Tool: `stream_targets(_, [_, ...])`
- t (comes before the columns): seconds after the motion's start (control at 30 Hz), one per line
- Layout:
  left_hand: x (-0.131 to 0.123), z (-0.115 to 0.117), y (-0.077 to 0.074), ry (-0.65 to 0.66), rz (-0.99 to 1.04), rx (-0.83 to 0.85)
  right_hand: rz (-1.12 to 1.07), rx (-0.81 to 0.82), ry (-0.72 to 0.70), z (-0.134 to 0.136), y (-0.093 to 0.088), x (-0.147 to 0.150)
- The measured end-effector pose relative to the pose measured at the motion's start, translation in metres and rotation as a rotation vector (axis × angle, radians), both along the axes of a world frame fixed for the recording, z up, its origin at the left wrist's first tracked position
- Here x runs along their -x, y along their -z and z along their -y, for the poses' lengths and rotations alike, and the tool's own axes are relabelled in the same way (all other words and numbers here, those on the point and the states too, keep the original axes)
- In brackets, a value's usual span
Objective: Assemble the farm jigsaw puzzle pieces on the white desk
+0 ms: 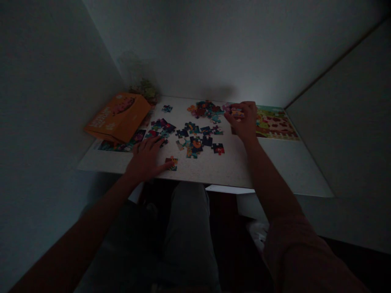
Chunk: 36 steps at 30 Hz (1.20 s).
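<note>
My left hand [148, 158] lies flat on the white table [220, 171], fingers spread, its thumb touching a single puzzle piece [172, 163] near the front edge. My right hand [243, 120] is reached to the back of the table, fingers pinched on a small puzzle piece [237, 113]. Several loose puzzle pieces [195, 138] lie scattered between the two hands. A joined cluster of pieces [206, 110] sits at the back, just left of my right hand.
An orange puzzle box [119, 117] rests tilted at the table's left, over a printed sheet [117, 145]. A partly built puzzle picture [276, 123] lies at the back right. Walls close in on left, back and right. My legs are under the table's front edge.
</note>
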<state>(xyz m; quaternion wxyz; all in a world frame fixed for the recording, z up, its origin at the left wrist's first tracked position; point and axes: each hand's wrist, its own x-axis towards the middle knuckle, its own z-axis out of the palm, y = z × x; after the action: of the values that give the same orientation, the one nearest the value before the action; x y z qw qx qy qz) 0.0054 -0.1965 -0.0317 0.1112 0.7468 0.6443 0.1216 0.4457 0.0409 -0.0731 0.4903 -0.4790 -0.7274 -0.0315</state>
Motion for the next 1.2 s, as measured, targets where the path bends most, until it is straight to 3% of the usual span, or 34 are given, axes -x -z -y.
stream_targets(0.53, [-0.005,0.003,-0.002,0.014,0.062,-0.044,0.422,0.378,-0.346,0.048,-0.013,0.032])
stream_targets(0.67, [-0.008,0.005,-0.005,0.012,0.070,-0.038,0.356,0.359,-0.323,0.048,-0.020,0.060])
stream_targets(0.9, [-0.010,0.007,-0.010,0.013,0.047,-0.024,0.534,0.441,-0.231,0.024,-0.019,0.126])
stream_targets(1.07, [-0.012,0.010,-0.012,0.018,0.016,-0.027,0.415,0.379,-0.250,0.021,-0.005,0.125])
stream_targets(1.2, [-0.015,0.013,-0.016,0.024,0.009,-0.011,0.425,0.348,-0.211,0.022,-0.006,0.120])
